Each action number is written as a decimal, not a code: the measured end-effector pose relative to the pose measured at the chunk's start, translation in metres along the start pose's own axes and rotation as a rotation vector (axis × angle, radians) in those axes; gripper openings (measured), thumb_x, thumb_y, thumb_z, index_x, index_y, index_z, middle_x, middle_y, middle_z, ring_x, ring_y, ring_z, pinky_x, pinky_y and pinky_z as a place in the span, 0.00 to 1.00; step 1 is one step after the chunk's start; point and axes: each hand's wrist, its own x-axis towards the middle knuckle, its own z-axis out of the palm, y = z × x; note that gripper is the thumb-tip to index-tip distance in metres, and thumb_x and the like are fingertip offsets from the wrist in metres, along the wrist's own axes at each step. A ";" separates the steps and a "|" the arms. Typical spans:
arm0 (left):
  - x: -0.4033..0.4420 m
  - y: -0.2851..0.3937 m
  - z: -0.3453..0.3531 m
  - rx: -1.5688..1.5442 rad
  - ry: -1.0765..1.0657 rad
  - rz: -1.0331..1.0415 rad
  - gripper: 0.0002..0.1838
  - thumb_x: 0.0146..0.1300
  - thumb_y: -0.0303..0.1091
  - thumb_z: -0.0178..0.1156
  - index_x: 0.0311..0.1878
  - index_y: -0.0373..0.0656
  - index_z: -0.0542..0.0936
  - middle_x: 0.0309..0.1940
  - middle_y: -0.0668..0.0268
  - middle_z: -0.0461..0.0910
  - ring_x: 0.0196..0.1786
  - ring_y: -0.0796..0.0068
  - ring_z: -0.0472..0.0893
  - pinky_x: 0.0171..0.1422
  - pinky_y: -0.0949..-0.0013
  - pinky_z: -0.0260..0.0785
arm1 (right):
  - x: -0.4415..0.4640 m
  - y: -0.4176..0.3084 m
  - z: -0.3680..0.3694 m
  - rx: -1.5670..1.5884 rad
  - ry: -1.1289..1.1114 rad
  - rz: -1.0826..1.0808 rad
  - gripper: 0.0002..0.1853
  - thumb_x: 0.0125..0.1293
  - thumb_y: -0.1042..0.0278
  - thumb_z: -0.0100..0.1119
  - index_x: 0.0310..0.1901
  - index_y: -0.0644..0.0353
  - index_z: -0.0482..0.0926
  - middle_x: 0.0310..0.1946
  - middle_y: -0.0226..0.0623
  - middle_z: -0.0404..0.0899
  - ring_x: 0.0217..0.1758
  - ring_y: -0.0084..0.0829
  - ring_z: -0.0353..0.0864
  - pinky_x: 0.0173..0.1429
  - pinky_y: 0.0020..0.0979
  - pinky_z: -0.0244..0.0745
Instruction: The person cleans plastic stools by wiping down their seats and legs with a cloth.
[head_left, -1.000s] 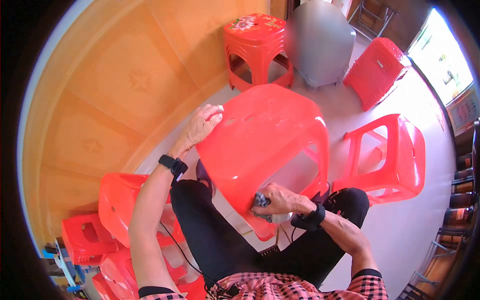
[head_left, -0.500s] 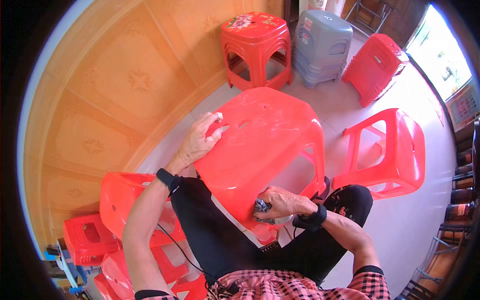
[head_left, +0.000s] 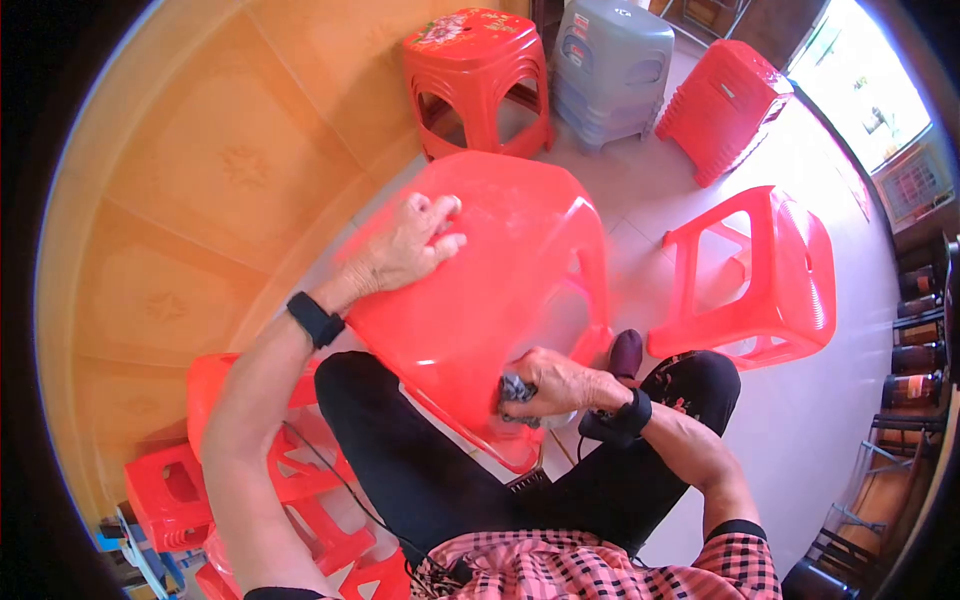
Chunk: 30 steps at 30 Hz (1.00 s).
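A large red plastic stool (head_left: 490, 260) stands tilted between my knees, its smooth seat facing me. My left hand (head_left: 408, 245) is on the seat's upper left part, fingers bent and closed on the stool; the fingertips are partly hidden, so I cannot tell if they sit in a hole. Bunched in my right hand (head_left: 555, 383) is a grey patterned cloth (head_left: 517, 396), pressed against the stool's near right side by a leg.
Another red stool (head_left: 760, 275) lies on its side at right. Behind stand a flowered red stool stack (head_left: 478, 80), a grey stack (head_left: 612, 75) and a leaning red stack (head_left: 722, 110). More red stools (head_left: 168, 495) crowd the lower left, beside the orange wall (head_left: 230, 160).
The large stool has turned and shifted left and a little upward in view, with my left hand on it. My right hand and cloth have moved slightly up and left. The whole view has shifted somewhat.
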 end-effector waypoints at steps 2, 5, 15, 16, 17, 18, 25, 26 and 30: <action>0.005 -0.011 -0.008 -0.003 0.017 -0.045 0.23 0.64 0.46 0.56 0.53 0.38 0.70 0.40 0.52 0.74 0.45 0.53 0.72 0.55 0.57 0.66 | -0.002 0.009 -0.009 -0.049 0.060 0.088 0.14 0.54 0.58 0.62 0.29 0.64 0.77 0.23 0.49 0.78 0.28 0.48 0.79 0.33 0.40 0.75; 0.011 -0.015 -0.017 -0.002 -0.030 -0.119 0.27 0.63 0.50 0.57 0.57 0.38 0.69 0.40 0.51 0.76 0.48 0.54 0.73 0.56 0.57 0.65 | -0.002 0.016 -0.019 0.056 0.146 0.122 0.12 0.56 0.64 0.62 0.36 0.64 0.77 0.24 0.44 0.79 0.28 0.32 0.81 0.35 0.36 0.75; -0.063 0.011 -0.031 0.230 -0.039 0.061 0.46 0.41 0.42 0.73 0.65 0.39 0.64 0.65 0.53 0.62 0.68 0.48 0.60 0.72 0.52 0.56 | -0.005 0.047 -0.053 0.570 0.314 0.348 0.20 0.55 0.72 0.59 0.52 0.62 0.75 0.33 0.27 0.78 0.36 0.19 0.78 0.44 0.27 0.77; -0.061 0.004 -0.027 0.229 -0.039 0.070 0.46 0.41 0.42 0.73 0.65 0.39 0.64 0.65 0.53 0.62 0.68 0.48 0.60 0.72 0.52 0.56 | -0.004 0.050 -0.054 0.568 0.322 0.349 0.20 0.55 0.72 0.59 0.52 0.62 0.75 0.33 0.27 0.78 0.36 0.19 0.78 0.44 0.27 0.77; -0.057 -0.005 -0.021 0.349 0.004 0.095 0.46 0.40 0.41 0.73 0.65 0.39 0.65 0.65 0.53 0.62 0.67 0.46 0.61 0.71 0.51 0.56 | -0.003 0.056 -0.054 0.580 0.354 0.362 0.19 0.55 0.72 0.59 0.50 0.63 0.76 0.31 0.27 0.78 0.35 0.19 0.78 0.43 0.26 0.77; -0.053 -0.007 -0.016 0.467 0.049 0.117 0.47 0.39 0.40 0.74 0.65 0.40 0.65 0.65 0.53 0.62 0.66 0.45 0.61 0.71 0.50 0.57 | -0.002 0.062 -0.052 0.589 0.384 0.374 0.17 0.55 0.72 0.59 0.48 0.63 0.77 0.30 0.26 0.78 0.34 0.19 0.78 0.41 0.26 0.76; -0.026 -0.022 0.005 0.575 0.143 0.221 0.52 0.33 0.37 0.76 0.66 0.38 0.63 0.64 0.51 0.63 0.63 0.45 0.64 0.68 0.50 0.58 | -0.004 0.078 -0.052 0.691 0.473 0.338 0.09 0.57 0.72 0.58 0.39 0.63 0.79 0.27 0.26 0.78 0.29 0.20 0.77 0.38 0.26 0.76; -0.023 -0.023 0.007 0.593 0.150 0.198 0.52 0.32 0.37 0.76 0.65 0.37 0.63 0.63 0.51 0.63 0.62 0.45 0.64 0.68 0.50 0.58 | -0.004 0.077 -0.053 0.672 0.530 0.343 0.09 0.57 0.71 0.58 0.39 0.63 0.79 0.28 0.26 0.78 0.30 0.19 0.77 0.38 0.26 0.76; 0.004 -0.022 -0.003 0.551 0.134 0.130 0.52 0.32 0.39 0.76 0.65 0.35 0.63 0.62 0.50 0.66 0.61 0.47 0.65 0.67 0.51 0.59 | 0.003 0.067 -0.053 0.580 1.007 0.266 0.08 0.59 0.73 0.56 0.40 0.63 0.80 0.31 0.27 0.80 0.31 0.18 0.77 0.39 0.25 0.75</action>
